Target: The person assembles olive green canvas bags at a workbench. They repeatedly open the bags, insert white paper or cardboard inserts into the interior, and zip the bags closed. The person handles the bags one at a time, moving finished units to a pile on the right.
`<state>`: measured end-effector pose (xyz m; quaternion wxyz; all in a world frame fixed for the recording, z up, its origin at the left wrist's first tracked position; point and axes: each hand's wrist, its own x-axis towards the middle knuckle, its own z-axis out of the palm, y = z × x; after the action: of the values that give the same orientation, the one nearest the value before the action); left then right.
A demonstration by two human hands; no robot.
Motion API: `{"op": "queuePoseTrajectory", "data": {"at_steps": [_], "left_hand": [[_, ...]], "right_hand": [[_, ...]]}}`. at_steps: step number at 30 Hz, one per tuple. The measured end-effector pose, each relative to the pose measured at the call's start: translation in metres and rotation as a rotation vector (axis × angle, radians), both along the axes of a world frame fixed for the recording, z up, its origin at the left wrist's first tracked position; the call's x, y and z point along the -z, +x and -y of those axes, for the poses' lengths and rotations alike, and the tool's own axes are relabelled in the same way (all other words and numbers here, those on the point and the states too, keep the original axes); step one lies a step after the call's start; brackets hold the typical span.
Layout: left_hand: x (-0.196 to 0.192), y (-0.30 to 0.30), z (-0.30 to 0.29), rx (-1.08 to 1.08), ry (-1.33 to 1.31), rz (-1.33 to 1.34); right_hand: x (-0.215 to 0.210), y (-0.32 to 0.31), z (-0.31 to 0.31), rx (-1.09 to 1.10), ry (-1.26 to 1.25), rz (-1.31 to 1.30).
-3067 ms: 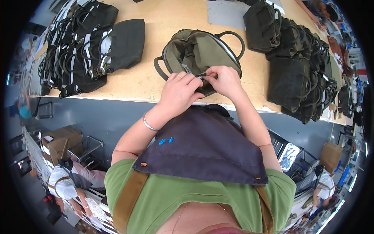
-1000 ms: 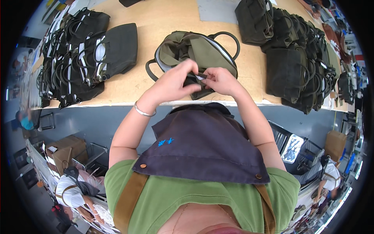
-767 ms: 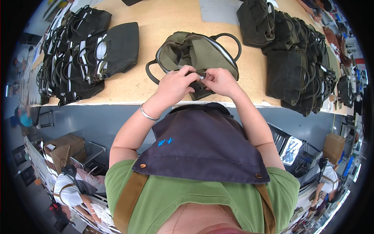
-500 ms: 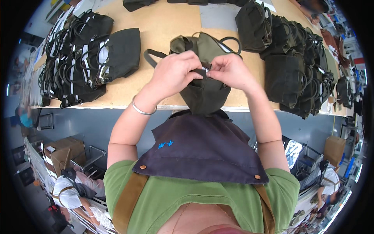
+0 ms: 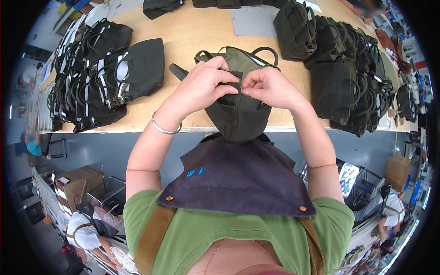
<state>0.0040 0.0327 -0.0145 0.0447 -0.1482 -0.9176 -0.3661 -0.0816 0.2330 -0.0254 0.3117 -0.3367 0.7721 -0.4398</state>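
A dark olive fabric handbag leans at the table's near edge in front of me, its base toward my apron. My left hand pinches the bag's upper edge, thumb and forefinger curled over the fabric. Close beside it, my right hand is closed at the same edge, thumb and forefinger pressed together. Between the hands runs a short stretch of dark zip. Whether the right fingertips hold the zip, its pull or only cloth is too small to tell. One looped handle stands up behind my right hand.
Rows of similar dark bags stand at the left and right of the wooden table. A grey sheet lies at the back, near more bags. Cardboard boxes and other people are behind me.
The bag's upper part has shifted and sagged, with its base a little nearer me. My right fingers have closed more tightly together at the edge. My left hand keeps its pinch.
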Motion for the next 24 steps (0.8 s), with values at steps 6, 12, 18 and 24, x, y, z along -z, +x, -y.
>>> {"op": "queuePoseTrajectory", "data": {"at_steps": [6, 12, 18, 24], "left_hand": [[0.002, 0.004, 0.0, -0.024, -0.094, -0.03], [0.003, 0.009, 0.0, 0.005, -0.135, -0.088], [0.005, 0.013, -0.003, -0.043, -0.174, -0.078], [0.008, 0.015, -0.005, -0.084, -0.206, -0.085]], "right_hand": [[-0.002, 0.003, -0.001, -0.039, 0.016, -0.04], [-0.011, 0.008, -0.002, -0.065, 0.041, -0.066], [-0.01, 0.012, -0.003, -0.053, 0.04, -0.078], [-0.006, 0.01, -0.003, -0.069, 0.002, -0.129]]}}
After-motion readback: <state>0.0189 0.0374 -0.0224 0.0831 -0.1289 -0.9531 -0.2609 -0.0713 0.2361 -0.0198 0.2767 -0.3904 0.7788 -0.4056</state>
